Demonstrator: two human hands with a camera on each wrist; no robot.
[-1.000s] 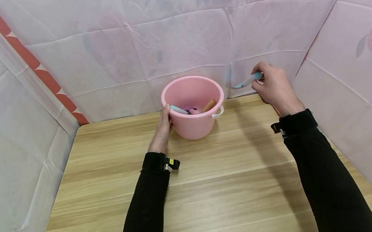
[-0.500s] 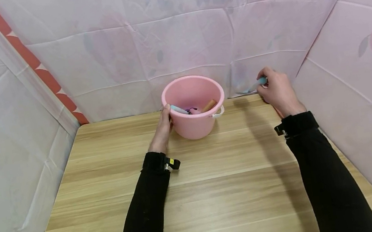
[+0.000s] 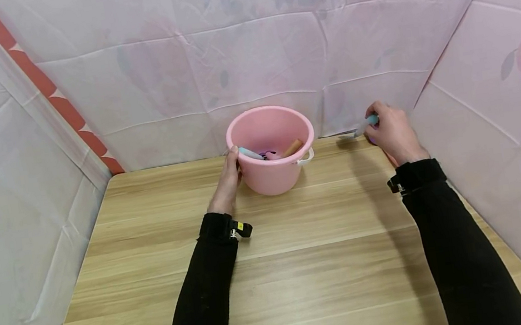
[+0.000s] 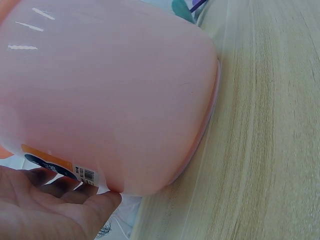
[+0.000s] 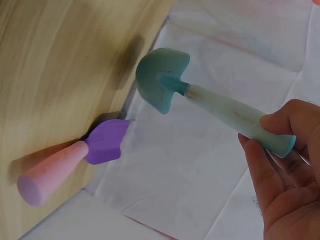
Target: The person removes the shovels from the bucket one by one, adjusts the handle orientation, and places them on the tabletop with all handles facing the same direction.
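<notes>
At the far right of the wooden desk [image 3: 277, 272], the right hand [image 3: 389, 132] pinches the handle end of a small teal plastic toy shovel [image 5: 210, 102], its blade hanging just above the desk edge near a purple-bladed toy shovel with a pink handle [image 5: 75, 160]. The teal shovel looks light, stiff and smooth; the handle seems the surest hold. The left hand [image 3: 228, 181] rests open-fingered against the round pink plastic bucket [image 3: 272, 149].

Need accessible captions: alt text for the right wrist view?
The right hand pinches the handle end of a teal toy shovel, held above the wooden table's edge. A purple-bladed, pink-handled toy trowel lies at that edge.
</notes>
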